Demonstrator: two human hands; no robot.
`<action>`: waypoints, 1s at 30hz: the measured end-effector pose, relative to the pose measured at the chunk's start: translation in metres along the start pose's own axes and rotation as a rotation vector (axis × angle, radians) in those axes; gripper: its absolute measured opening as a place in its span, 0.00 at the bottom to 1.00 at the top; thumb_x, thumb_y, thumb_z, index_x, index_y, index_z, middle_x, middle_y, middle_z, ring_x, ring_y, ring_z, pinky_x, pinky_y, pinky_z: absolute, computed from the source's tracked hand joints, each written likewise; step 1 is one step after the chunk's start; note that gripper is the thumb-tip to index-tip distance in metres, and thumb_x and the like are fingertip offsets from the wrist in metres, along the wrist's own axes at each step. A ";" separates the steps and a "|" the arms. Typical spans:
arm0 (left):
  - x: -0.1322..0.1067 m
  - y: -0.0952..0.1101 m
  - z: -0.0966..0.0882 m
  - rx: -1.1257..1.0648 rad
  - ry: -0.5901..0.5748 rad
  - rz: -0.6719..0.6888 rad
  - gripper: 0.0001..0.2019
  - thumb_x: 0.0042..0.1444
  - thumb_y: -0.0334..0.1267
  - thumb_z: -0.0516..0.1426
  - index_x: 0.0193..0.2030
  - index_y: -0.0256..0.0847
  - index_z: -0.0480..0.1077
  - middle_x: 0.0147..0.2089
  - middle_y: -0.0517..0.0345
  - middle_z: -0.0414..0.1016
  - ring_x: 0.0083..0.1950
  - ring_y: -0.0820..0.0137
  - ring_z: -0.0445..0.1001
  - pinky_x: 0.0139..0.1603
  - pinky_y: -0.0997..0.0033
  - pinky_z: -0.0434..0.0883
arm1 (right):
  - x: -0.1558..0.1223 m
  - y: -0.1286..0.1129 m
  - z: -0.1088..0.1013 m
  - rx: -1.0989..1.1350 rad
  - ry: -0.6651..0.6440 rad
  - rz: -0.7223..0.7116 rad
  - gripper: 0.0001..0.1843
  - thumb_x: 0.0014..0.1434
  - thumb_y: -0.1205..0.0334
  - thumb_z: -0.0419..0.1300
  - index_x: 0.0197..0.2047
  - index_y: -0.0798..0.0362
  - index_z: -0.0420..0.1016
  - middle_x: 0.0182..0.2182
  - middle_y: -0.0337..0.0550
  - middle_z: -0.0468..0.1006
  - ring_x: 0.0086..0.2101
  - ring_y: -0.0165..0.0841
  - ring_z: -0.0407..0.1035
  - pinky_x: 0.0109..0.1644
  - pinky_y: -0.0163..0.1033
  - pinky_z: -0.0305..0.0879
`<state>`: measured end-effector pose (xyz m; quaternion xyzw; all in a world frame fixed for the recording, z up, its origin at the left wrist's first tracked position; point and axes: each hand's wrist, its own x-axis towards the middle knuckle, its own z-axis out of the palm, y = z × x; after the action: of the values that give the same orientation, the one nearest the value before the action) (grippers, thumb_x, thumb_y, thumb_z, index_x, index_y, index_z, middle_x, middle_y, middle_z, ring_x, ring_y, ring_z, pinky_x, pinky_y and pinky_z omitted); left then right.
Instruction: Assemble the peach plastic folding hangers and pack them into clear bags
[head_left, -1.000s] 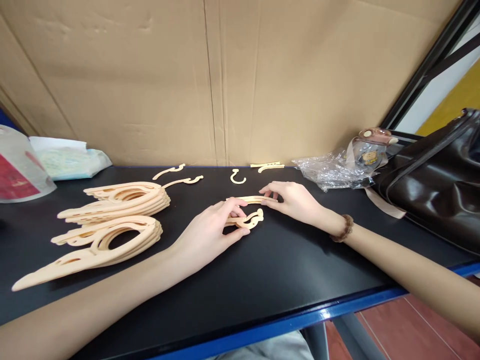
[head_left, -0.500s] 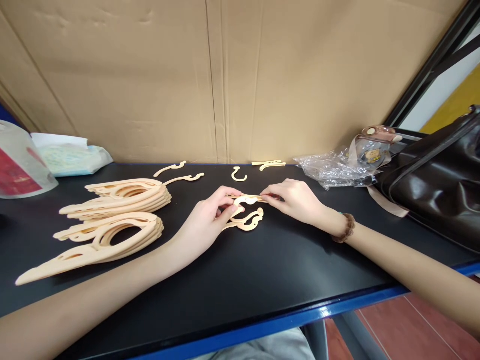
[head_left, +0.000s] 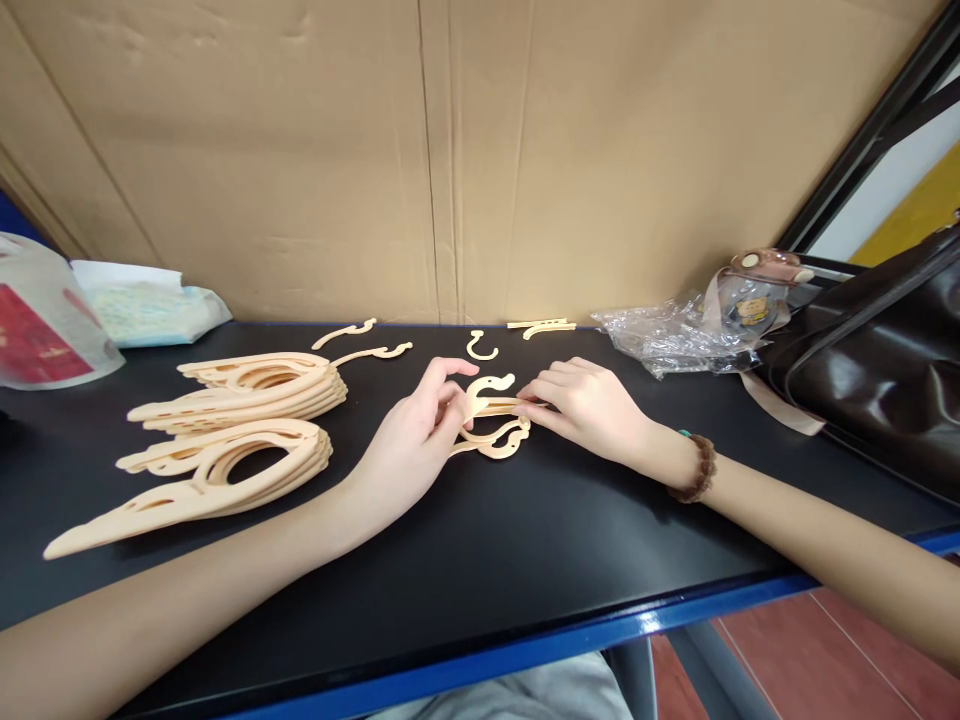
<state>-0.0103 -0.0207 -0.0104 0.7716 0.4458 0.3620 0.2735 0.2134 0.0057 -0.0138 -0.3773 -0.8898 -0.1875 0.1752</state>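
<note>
My left hand (head_left: 416, 435) pinches a small cream curved hook piece (head_left: 489, 384), lifted a little above the black table (head_left: 525, 540). My right hand (head_left: 589, 405), with a bead bracelet on its wrist, pinches the end of a flat cream strip (head_left: 501, 406) that meets that piece. Just below them a curly cream piece (head_left: 499, 441) lies on the table. The two hands are almost touching.
Two stacks of cream hanger-shaped parts (head_left: 225, 440) lie at the left. Loose small pieces (head_left: 480, 347) sit near the cardboard back wall (head_left: 450, 160). Bags (head_left: 45, 325) stand far left; crumpled clear plastic (head_left: 675, 335) and a dark brown handbag (head_left: 877, 370) fill the right.
My left hand has lifted the hook piece off the table and turned it upright against the strip. My right hand has stayed at the strip's end, and the view has shifted slightly.
</note>
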 end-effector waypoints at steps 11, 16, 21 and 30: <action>-0.002 -0.004 0.004 -0.058 0.014 0.137 0.13 0.66 0.39 0.46 0.56 0.44 0.56 0.41 0.59 0.69 0.39 0.71 0.71 0.36 0.70 0.68 | -0.003 -0.014 -0.014 0.025 0.165 -0.245 0.23 0.69 0.62 0.48 0.64 0.59 0.60 0.42 0.50 0.78 0.42 0.36 0.71 0.44 0.41 0.66; -0.001 -0.003 0.004 -0.096 -0.076 0.174 0.14 0.66 0.38 0.47 0.58 0.45 0.56 0.44 0.59 0.71 0.37 0.73 0.73 0.38 0.71 0.71 | -0.003 -0.015 -0.012 0.148 0.159 -0.189 0.18 0.68 0.63 0.49 0.58 0.56 0.68 0.49 0.47 0.78 0.44 0.35 0.73 0.45 0.40 0.68; 0.007 -0.012 -0.003 0.098 0.051 0.201 0.12 0.64 0.34 0.47 0.53 0.44 0.62 0.47 0.57 0.72 0.44 0.70 0.71 0.42 0.68 0.70 | -0.006 -0.004 -0.019 0.358 0.320 0.027 0.19 0.65 0.72 0.44 0.53 0.54 0.71 0.50 0.45 0.78 0.47 0.33 0.73 0.51 0.40 0.68; 0.012 -0.021 -0.004 0.299 -0.004 0.019 0.05 0.58 0.41 0.57 0.38 0.47 0.72 0.39 0.63 0.75 0.41 0.68 0.72 0.42 0.67 0.67 | -0.002 0.017 -0.009 0.467 0.473 0.222 0.06 0.65 0.64 0.54 0.43 0.53 0.71 0.37 0.41 0.76 0.33 0.29 0.72 0.38 0.36 0.68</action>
<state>-0.0194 -0.0007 -0.0201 0.8086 0.4869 0.2928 0.1529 0.2282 0.0114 -0.0038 -0.3676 -0.7969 -0.0409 0.4776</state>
